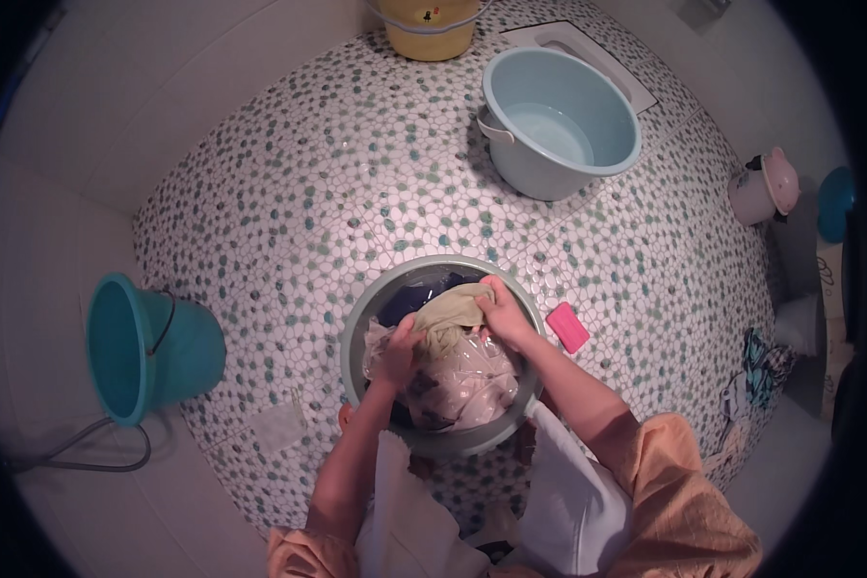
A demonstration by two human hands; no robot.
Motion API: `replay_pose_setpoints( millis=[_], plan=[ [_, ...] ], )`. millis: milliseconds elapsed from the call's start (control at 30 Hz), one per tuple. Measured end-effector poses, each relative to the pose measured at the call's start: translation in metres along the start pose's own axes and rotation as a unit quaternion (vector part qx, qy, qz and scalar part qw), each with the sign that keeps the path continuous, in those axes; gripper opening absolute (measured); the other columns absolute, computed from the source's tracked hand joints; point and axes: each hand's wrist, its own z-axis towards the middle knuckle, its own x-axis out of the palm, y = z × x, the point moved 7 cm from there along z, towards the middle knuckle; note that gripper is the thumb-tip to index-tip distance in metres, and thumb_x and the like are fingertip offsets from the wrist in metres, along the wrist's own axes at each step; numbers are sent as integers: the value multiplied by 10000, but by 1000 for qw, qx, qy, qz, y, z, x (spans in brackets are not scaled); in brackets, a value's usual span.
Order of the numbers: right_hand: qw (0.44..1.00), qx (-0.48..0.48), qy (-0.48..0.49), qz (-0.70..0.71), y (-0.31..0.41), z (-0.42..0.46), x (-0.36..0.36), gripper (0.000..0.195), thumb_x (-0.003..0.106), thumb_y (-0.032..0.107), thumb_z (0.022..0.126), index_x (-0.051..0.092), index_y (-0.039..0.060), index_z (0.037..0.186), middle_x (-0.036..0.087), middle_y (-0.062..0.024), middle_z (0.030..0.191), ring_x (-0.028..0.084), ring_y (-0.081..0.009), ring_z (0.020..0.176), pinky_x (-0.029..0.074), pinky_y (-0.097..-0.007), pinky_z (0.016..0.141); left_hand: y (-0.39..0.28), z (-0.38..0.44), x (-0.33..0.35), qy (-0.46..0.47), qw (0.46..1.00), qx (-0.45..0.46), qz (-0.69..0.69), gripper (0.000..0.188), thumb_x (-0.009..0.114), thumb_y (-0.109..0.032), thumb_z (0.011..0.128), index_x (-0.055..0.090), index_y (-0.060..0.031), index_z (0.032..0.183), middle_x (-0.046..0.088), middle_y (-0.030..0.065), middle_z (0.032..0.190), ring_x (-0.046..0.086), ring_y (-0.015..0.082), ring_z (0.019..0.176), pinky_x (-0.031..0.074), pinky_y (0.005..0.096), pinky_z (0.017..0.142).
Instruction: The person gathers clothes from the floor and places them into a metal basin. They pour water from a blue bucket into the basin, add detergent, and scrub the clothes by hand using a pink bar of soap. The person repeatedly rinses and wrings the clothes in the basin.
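A round grey-green basin stands on the floor before me, holding wet clothes in water. Between my hands a beige-green cloth is held up over the other laundry. My left hand grips its left end, and my right hand grips its upper right part. Under it lies a pale pink wet garment with shiny folds. Dark blue fabric lies at the basin's back left. A bright pink rectangular block, perhaps soap or a brush, rests on the floor right of the basin.
A light blue tub with water stands at the upper right, beside a squat toilet. A yellow bucket is at the top. A teal bucket lies tilted at left near a grey hose. Crumpled clothes lie far right.
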Motion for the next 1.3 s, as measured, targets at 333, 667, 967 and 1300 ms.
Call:
replay_pose_setpoints(
  millis=[333, 667, 967, 1300],
  plan=[
    [724, -448, -1, -524, 21, -54, 101, 150, 561, 221, 767, 539, 100, 852, 585, -93, 749, 602, -254, 602, 466, -385, 490, 8, 16, 31, 74, 961, 214, 160, 251, 392, -308, 899, 507, -87, 936, 509, 29, 738, 504, 139, 601, 425, 322, 532],
    [799, -290, -96, -518, 33, -15, 73, 288, 464, 313, 877, 546, 50, 794, 565, -155, 570, 567, -315, 539, 461, -402, 502, 69, 3, -4, -77, 994, -56, 46, 287, 541, -330, 819, 562, -55, 895, 574, 30, 740, 551, 153, 654, 453, 306, 604],
    [980, 26, 158, -120, -27, 12, 3, 557, 712, 373, 718, 548, -36, 1058, 594, -71, 825, 548, -112, 681, 428, -200, 582, -41, -8, -4, -48, 951, 221, 213, 195, 499, -212, 872, 578, -49, 945, 613, 40, 912, 588, 118, 793, 461, 220, 663],
    [970, -80, -105, -204, -45, 41, -16, 177, 576, 58, 772, 587, 44, 948, 608, -97, 846, 590, -223, 702, 480, -348, 626, 26, 15, -16, -76, 971, 17, 225, 290, 467, -144, 876, 523, 23, 1107, 608, 57, 955, 564, 124, 815, 440, 212, 719]
  ],
)
